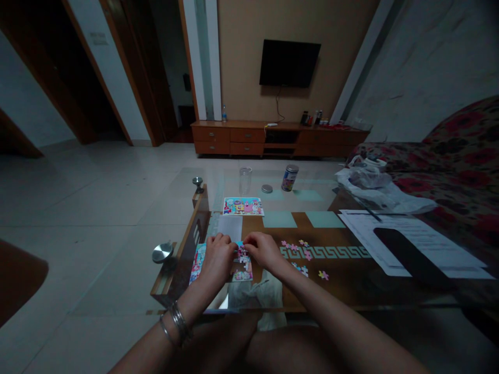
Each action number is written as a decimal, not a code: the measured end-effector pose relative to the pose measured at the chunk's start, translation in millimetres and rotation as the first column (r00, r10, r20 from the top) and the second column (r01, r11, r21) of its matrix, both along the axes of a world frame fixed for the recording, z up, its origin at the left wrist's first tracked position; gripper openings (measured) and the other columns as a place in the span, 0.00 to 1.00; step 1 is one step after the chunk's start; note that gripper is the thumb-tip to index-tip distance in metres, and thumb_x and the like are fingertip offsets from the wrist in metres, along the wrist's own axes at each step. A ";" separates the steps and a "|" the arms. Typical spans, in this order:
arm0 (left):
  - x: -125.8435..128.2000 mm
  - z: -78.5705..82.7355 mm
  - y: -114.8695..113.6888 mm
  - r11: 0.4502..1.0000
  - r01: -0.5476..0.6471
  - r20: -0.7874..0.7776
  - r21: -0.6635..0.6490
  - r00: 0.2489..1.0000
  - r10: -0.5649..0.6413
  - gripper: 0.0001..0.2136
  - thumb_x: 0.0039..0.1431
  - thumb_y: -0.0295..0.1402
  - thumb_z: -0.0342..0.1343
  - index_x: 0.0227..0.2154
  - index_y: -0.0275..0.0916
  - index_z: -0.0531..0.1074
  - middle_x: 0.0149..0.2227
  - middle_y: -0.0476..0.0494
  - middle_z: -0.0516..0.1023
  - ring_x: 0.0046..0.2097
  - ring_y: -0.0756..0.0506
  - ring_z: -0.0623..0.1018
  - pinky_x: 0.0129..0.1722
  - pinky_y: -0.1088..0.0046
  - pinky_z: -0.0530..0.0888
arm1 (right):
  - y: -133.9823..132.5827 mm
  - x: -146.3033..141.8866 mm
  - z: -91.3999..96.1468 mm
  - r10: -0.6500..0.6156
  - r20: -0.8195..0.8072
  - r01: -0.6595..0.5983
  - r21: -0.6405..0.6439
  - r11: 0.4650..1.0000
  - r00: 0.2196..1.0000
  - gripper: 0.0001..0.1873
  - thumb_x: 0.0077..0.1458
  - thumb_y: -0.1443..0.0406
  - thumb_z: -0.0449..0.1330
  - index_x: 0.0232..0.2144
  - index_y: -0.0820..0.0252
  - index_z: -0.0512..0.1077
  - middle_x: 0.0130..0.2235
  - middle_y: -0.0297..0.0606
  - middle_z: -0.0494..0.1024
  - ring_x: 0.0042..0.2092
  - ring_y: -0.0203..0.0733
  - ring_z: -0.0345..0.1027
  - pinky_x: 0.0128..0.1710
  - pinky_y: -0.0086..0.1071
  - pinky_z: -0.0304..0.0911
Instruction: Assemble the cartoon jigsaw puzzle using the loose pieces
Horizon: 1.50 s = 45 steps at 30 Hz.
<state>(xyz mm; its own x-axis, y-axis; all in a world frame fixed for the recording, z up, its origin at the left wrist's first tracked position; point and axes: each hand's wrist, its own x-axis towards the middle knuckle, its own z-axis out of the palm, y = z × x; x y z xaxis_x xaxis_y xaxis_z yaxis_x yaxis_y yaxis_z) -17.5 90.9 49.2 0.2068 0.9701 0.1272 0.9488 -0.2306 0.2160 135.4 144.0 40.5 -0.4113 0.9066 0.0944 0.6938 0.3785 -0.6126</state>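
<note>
At lower centre of the frame, on the glass-topped table [182, 249], the left hand [218, 257] rests curled over the edge of a part-built jigsaw puzzle [242, 271], fingertips hidden. The right hand [264, 250] bends its fingers [249, 241] down onto the puzzle's top; whether they grasp a piece, I cannot tell. Loose puzzle pieces [302, 254] lie just right of it.
</note>
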 end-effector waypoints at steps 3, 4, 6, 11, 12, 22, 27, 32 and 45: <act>-0.1 -0.2 0.0 1.000 -0.017 -0.003 -0.005 1.000 0.017 0.08 0.58 0.28 0.52 0.35 0.40 0.77 0.38 0.39 0.74 0.45 0.37 0.69 0.42 0.61 0.61 | -0.3 1.3 0.9 0.001 0.015 -0.001 0.004 1.000 1.000 0.06 0.51 0.71 0.59 0.29 0.62 0.76 0.33 0.39 0.80 0.35 0.39 0.70 0.35 0.29 0.58; -0.2 -0.7 0.2 1.000 -0.025 0.000 -0.007 1.000 0.025 0.08 0.58 0.29 0.53 0.35 0.40 0.77 0.38 0.39 0.74 0.45 0.38 0.69 0.42 0.61 0.61 | -0.6 1.6 1.4 -0.001 0.026 0.001 -0.001 1.000 1.000 0.06 0.51 0.71 0.59 0.30 0.62 0.77 0.33 0.39 0.80 0.35 0.40 0.70 0.35 0.29 0.58; -0.1 -2.3 0.8 0.999 -0.037 0.008 -0.010 0.999 0.037 0.07 0.59 0.30 0.53 0.36 0.40 0.77 0.38 0.40 0.74 0.45 0.38 0.70 0.42 0.62 0.61 | -1.4 1.7 2.9 -0.003 0.052 0.004 -0.018 1.000 0.999 0.06 0.51 0.71 0.59 0.30 0.62 0.77 0.33 0.40 0.80 0.36 0.40 0.70 0.35 0.29 0.58; 1.0 -6.0 1.7 0.999 -0.036 0.023 -0.006 0.999 0.036 0.07 0.58 0.32 0.55 0.35 0.41 0.77 0.37 0.41 0.75 0.45 0.39 0.70 0.42 0.62 0.61 | -3.1 1.0 5.8 -0.006 0.079 0.009 -0.040 0.999 0.997 0.06 0.50 0.72 0.59 0.30 0.61 0.77 0.34 0.39 0.80 0.36 0.40 0.70 0.35 0.29 0.58; 1.1 -6.4 1.9 0.999 -0.034 0.026 -0.005 0.999 0.035 0.06 0.58 0.32 0.55 0.35 0.41 0.77 0.38 0.41 0.74 0.45 0.39 0.70 0.42 0.62 0.61 | -3.2 0.9 5.9 -0.006 0.080 0.010 -0.042 0.999 0.997 0.06 0.50 0.72 0.59 0.30 0.61 0.77 0.34 0.39 0.80 0.36 0.40 0.70 0.36 0.29 0.58; -1.1 -12.1 4.8 0.999 -0.033 0.048 -0.017 0.998 0.033 0.08 0.57 0.31 0.56 0.38 0.43 0.77 0.38 0.42 0.75 0.45 0.40 0.70 0.42 0.63 0.61 | -3.9 1.2 7.3 0.001 0.055 0.003 -0.070 0.998 0.998 0.08 0.50 0.73 0.58 0.30 0.61 0.77 0.33 0.39 0.80 0.35 0.40 0.70 0.35 0.29 0.58; -1.8 -12.5 3.1 0.999 -0.029 0.063 -0.021 0.998 0.030 0.07 0.57 0.31 0.56 0.38 0.42 0.77 0.38 0.41 0.75 0.45 0.40 0.70 0.42 0.63 0.62 | -4.0 1.0 7.4 0.005 0.056 -0.001 -0.069 0.998 0.998 0.08 0.49 0.73 0.58 0.29 0.61 0.77 0.33 0.39 0.80 0.35 0.39 0.70 0.35 0.28 0.59; -2.1 -14.7 -0.2 1.000 0.013 0.104 0.007 0.994 -0.014 0.10 0.58 0.26 0.53 0.40 0.44 0.76 0.39 0.42 0.75 0.45 0.41 0.70 0.42 0.64 0.63 | -2.4 1.4 3.0 0.001 0.044 0.002 -0.064 0.998 0.999 0.08 0.49 0.73 0.59 0.30 0.61 0.77 0.33 0.39 0.80 0.36 0.39 0.70 0.36 0.28 0.59; -3.9 -16.6 -5.8 0.968 0.250 0.042 0.002 0.967 -0.249 0.14 0.55 0.26 0.57 0.45 0.40 0.72 0.51 0.41 0.74 0.56 0.39 0.68 0.53 0.54 0.59 | -4.3 1.8 5.4 0.004 0.085 0.003 -0.074 0.997 0.996 0.09 0.49 0.74 0.58 0.32 0.63 0.77 0.35 0.41 0.80 0.37 0.40 0.70 0.36 0.28 0.59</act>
